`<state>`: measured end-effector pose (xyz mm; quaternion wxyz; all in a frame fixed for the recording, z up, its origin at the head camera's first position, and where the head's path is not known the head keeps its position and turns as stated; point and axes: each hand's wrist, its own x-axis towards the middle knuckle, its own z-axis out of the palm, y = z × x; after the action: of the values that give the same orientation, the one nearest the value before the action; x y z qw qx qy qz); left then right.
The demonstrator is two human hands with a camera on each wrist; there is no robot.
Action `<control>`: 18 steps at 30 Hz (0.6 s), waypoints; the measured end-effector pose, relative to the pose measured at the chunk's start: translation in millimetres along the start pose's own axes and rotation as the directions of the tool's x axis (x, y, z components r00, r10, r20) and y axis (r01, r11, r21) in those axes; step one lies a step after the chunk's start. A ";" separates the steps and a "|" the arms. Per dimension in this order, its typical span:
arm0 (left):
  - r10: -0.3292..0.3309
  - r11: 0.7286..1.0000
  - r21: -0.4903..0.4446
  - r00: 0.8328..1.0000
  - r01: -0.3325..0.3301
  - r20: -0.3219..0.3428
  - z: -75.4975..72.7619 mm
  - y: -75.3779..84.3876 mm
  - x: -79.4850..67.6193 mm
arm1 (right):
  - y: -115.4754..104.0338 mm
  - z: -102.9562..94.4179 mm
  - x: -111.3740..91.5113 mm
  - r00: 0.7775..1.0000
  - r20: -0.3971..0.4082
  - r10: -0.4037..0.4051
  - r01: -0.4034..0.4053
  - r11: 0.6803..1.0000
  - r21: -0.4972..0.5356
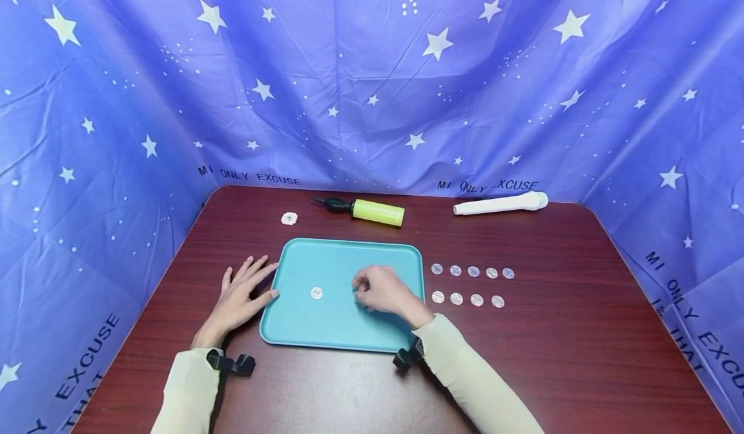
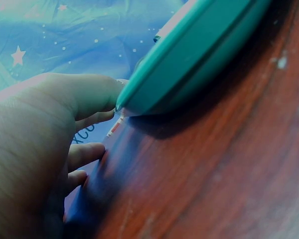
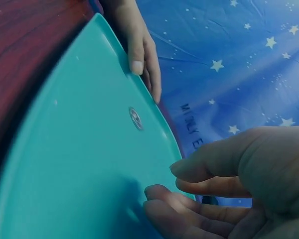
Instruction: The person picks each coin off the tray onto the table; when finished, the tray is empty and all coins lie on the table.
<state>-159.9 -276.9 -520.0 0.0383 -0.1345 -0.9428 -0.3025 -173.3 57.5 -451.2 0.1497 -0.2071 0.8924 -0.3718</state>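
A turquoise tray (image 1: pixel 349 330) lies on the table, with one small round silvery disc (image 1: pixel 316 293) in its left half. My left hand (image 1: pixel 238 301) rests at the tray's left edge, fingers spread, its thumb at the rim. The left wrist view shows those fingers beside the tray wall (image 2: pixel 189 69). Over the right half of the tray hovers my right hand (image 1: pixel 380 290), fingers loosely bent. In the right wrist view its thumb and fingers stand apart with nothing visible between them, and the disc (image 3: pixel 135 118) lies beyond them.
Right of the tray, several similar discs (image 1: pixel 473 271) form two rows. Behind it lie a yellow-green hand pump (image 1: pixel 378 212) with a black nozzle and a small whitish scalloped piece (image 1: pixel 289 218). A white stick-shaped object (image 1: pixel 496 204) lies at the back right. Starry blue curtains (image 1: pixel 372 66) surround the table.
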 end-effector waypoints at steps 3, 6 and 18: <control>0.001 1.000 0.002 1.000 -0.001 0.000 -0.5 0.7 0.7 | -4.9 5.7 5.7 1.000 0.012 -0.026 0.026 0.999 -0.040; -0.001 1.000 0.005 1.000 0.001 0.001 -0.9 1.6 1.0 | -10.0 11.2 11.6 0.999 0.018 -0.042 0.043 0.996 -0.081; -0.002 1.000 0.000 1.000 0.002 -0.001 -1.1 3.5 -1.0 | -29.4 35.9 33.2 0.997 0.048 -0.061 0.071 0.970 -0.232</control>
<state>-158.0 -275.0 -517.3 0.0384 -0.1332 -0.9430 -0.3027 -179.4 1.2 -457.9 0.1301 -0.2603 0.9193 -0.2650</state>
